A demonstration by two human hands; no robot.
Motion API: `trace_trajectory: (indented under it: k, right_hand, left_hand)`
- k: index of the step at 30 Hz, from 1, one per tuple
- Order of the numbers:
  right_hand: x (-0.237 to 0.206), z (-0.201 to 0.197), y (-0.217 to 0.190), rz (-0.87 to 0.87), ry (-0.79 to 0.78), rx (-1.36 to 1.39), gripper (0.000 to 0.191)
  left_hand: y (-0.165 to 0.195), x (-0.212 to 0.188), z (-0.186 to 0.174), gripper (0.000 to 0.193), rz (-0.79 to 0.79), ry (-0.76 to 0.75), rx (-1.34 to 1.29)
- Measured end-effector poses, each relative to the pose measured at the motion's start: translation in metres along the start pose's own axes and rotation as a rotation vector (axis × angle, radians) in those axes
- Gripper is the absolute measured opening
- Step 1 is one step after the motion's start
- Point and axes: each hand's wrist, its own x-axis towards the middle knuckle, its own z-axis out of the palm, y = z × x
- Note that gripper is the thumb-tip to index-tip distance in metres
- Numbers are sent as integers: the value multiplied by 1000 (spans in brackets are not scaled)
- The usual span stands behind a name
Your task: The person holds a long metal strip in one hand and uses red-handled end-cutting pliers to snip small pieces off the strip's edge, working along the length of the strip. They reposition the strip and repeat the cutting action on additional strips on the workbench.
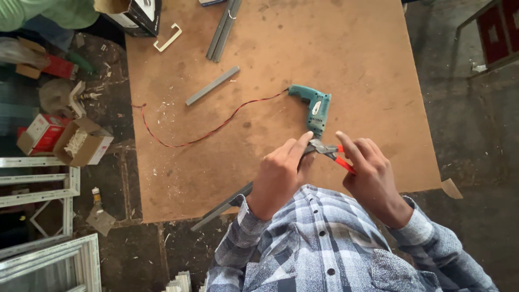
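A bare brown fibreboard worktable (270, 178) stands on a dark, littered concrete floor (476, 108), bearing a teal electric drill (315, 110). White window frames (38, 189) lie alongside. The left hand (278, 176) grips a grey metal strip (227, 205); the right hand (370, 176) clasps red-handled pliers (332, 151).

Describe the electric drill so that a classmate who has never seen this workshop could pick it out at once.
Start at the big brown board table. Near its middle, just beyond the left hand and right hand, lies the drill. It is the only teal tool, trailing a red-and-black twisted cord.

Teal electric drill (315, 108) with red cord (205, 134), short grey bar (212, 86), brown board table (259, 48), open cardboard boxes (81, 141), white window frames (48, 259)
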Motion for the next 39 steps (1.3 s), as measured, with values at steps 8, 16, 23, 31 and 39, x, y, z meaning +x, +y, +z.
trace_trajectory:
  k: [8, 16, 23, 31, 39]
  right_hand:
    - [17, 5, -7, -16, 151, -246, 28]
    - [38, 24, 5, -7, 136, -72, 15]
    - [51, 63, 7, 112, 4, 110, 9]
    - [54, 62, 3, 306, -274, 321, 24]
    - [57, 60, 26, 492, -722, 583, 37]
  left_hand:
    - [-5, 3, 14, 32, -67, 53, 71]
    - [-23, 5, 27, 22, -181, 50, 134]
    - [-77, 3, 66, 14, -356, -87, 343]
    - [-88, -9, 61, 19, -359, -134, 333]
    - [-84, -16, 38, 25, -310, -179, 217]
